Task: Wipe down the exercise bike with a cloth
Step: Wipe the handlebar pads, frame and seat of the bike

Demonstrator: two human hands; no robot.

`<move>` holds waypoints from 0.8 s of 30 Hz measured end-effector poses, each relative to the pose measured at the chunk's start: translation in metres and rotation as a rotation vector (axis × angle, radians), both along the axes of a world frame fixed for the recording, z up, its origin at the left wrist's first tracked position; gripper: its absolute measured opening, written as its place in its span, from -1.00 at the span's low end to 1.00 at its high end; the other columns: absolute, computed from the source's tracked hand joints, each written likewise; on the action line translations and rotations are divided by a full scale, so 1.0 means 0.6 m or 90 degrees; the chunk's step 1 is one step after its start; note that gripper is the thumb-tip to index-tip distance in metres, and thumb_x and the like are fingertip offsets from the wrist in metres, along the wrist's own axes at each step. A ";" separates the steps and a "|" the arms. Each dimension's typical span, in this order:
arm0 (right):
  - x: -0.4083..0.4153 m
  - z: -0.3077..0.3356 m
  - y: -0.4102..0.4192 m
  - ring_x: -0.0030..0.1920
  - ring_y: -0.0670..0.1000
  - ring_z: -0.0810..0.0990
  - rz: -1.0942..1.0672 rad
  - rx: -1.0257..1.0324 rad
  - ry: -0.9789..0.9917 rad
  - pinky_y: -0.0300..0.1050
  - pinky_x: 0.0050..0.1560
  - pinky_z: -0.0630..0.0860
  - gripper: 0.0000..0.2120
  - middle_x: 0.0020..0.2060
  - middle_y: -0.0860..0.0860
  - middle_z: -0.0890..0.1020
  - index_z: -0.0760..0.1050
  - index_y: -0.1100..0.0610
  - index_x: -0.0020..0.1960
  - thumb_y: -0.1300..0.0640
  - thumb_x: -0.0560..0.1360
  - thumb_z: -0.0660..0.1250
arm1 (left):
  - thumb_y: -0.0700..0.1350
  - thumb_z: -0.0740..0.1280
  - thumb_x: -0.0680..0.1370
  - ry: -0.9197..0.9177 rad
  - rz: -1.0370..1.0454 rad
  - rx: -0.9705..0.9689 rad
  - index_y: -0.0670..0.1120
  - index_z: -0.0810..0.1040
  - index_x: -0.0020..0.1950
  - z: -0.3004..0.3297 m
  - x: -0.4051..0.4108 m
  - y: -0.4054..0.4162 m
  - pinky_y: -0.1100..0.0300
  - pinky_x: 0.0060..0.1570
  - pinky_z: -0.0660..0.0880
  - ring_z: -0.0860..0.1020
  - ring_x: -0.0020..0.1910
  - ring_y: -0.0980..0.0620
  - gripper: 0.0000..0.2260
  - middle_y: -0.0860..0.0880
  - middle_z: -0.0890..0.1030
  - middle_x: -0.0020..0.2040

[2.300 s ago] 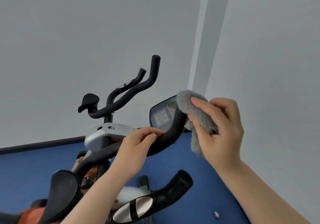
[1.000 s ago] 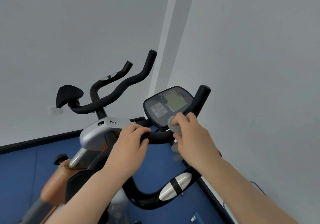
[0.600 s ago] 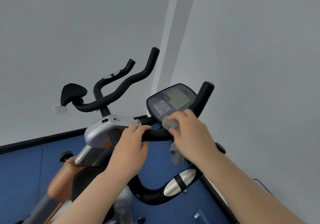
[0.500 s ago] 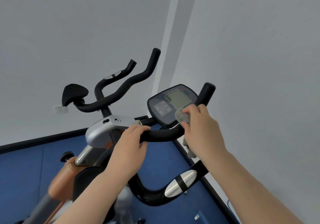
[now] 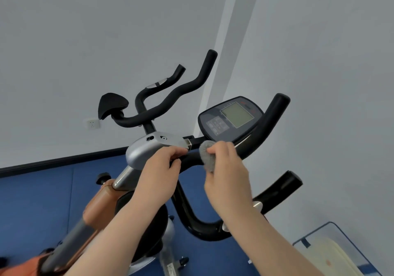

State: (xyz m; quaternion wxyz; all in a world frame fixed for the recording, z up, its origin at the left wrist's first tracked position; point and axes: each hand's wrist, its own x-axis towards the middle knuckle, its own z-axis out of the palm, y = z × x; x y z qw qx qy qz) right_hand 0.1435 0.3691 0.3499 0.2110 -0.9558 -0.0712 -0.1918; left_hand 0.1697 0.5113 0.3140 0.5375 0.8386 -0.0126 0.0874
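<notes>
Right hand [image 5: 229, 175] slid cloth [image 5: 206, 156] leftward along sideways-running handlebar [image 5: 259, 139].

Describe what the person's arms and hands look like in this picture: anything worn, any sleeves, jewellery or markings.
Both forearms are bare up to the bottom edge of the picture, with no sleeves in view. The left hand and the right hand wear no gloves, and no rings, watch, bracelet or other markings show on either.
</notes>
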 end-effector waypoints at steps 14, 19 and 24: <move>0.041 0.042 -0.026 -0.03 -0.09 0.50 0.037 0.038 0.002 -0.26 0.00 0.36 -0.74 -0.01 -0.12 0.51 0.57 0.01 0.10 0.19 0.44 0.44 | -0.26 0.17 0.60 -0.004 0.026 0.054 0.08 0.57 0.19 -0.001 -0.007 0.005 0.34 0.07 0.36 0.48 0.08 0.25 -0.68 0.21 0.56 0.10; 0.046 0.043 -0.059 -0.10 -0.11 0.40 -0.111 0.040 -0.025 -0.28 -0.01 0.30 -0.68 -0.01 -0.10 0.37 0.52 0.02 0.25 0.12 0.50 0.39 | -0.26 0.18 0.60 0.002 0.016 0.024 0.11 0.57 0.14 -0.001 -0.006 0.010 0.28 0.04 0.46 0.54 0.03 0.22 -0.68 0.22 0.58 0.06; 0.029 0.007 0.017 -0.09 -0.12 0.43 0.083 0.018 0.067 -0.29 -0.07 0.34 -0.62 -0.02 -0.12 0.38 0.46 -0.04 0.35 0.06 0.54 0.35 | -0.30 0.18 0.57 -0.016 -0.010 0.038 0.10 0.59 0.10 0.002 -0.007 0.009 0.24 0.13 0.46 0.54 0.09 0.21 -0.65 0.17 0.60 0.08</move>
